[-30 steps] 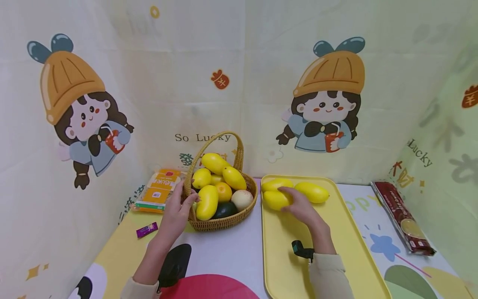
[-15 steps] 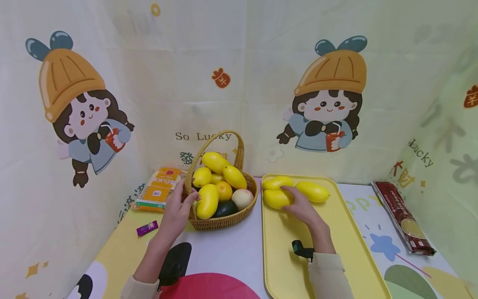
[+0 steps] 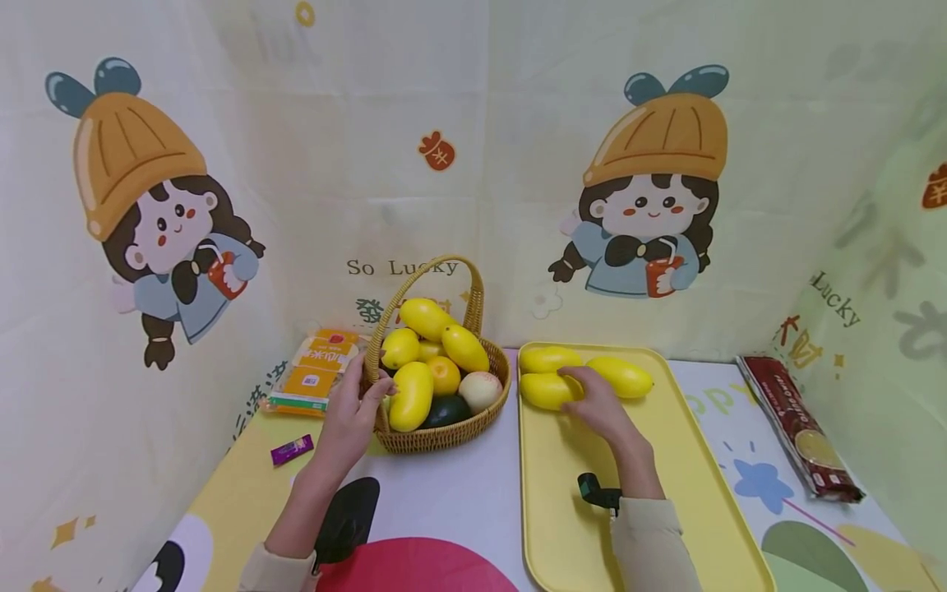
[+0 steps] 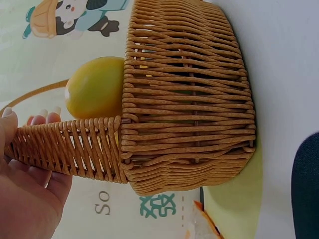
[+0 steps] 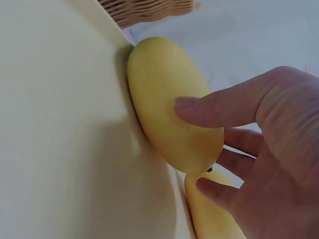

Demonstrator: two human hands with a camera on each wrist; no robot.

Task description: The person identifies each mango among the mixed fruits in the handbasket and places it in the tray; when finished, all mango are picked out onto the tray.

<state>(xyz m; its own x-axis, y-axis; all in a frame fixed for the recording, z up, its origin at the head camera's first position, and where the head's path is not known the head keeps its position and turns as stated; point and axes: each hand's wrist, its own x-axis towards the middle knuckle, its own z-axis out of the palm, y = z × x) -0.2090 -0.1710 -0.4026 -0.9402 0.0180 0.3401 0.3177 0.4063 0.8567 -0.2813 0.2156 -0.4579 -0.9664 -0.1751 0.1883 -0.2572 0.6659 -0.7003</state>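
Note:
My left hand grips the left side of the handle of a wicker basket, fingers passing behind the woven band. The basket is heaped with yellow mangoes, an orange fruit, a dark green fruit and a pale round one. On the yellow tray, my right hand is at the right end of the front mango, with the thumb over its near side and the other fingers loosely behind. Two more mangoes lie there, one behind and one to the right.
Left of the basket lies an orange-and-clear food packet. A small purple wrapper is nearer the front. A long dark red packet lies right of the tray. Printed cloth walls in the table's back and sides.
My right hand has eased slightly to the right along the front mango, which stays in place on the tray. The left hand keeps its grip on the basket handle.

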